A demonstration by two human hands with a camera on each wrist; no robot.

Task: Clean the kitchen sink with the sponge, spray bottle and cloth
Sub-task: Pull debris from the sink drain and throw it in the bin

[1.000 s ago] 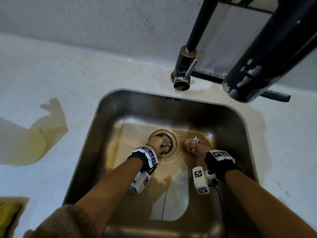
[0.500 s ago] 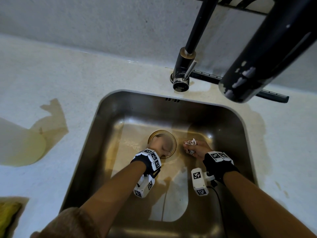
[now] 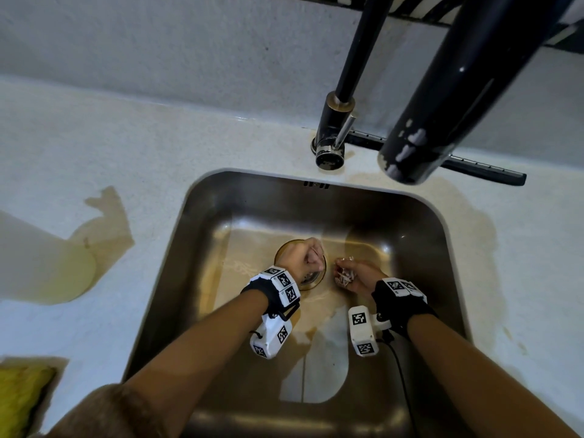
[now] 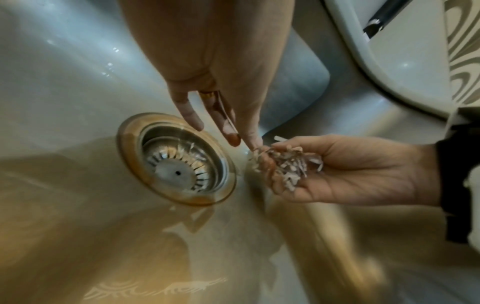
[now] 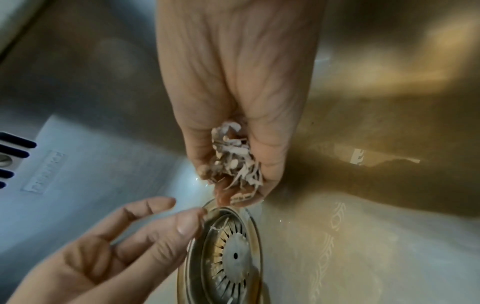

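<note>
Nearest the person, at the table's (image 3: 196, 147) front left corner, well to the left of the sink (image 3: 177, 263), lies a yellow cloth (image 3: 19, 396), only partly in view. A fuzzy brown sleeve (image 3: 104, 412) covers the left upper arm, and both forearms reach into the steel sink from its near rim.

Down on the sink floor, the drain strainer (image 4: 179, 164) serves as the landmark. The left hand (image 3: 303, 257) hangs right over the strainer; in the wrist views its fingers (image 4: 192, 117) are released and loosely straight, pointing down toward the strainer's rim and holding nothing. A few pale bits remain caught in the strainer's slots.

Just to the right of the strainer, the right hand (image 3: 357, 276) is turned palm up, its fingers (image 5: 270, 164) curled into a cup that holds a small heap of food scraps (image 4: 283, 164), pale slivers mixed with brownish pieces. The left fingertips come close to the scraps; whether they touch cannot be told.

Beyond the strainer, on the sink's far wall, sit the dark overflow slots (image 3: 316, 184). Behind the sink's far rim, the black faucet (image 3: 341, 121) stands on the table, its spout (image 3: 442, 105) arching back over the right side of the sink. The table shows yellowish wet stains to the left of the sink.
</note>
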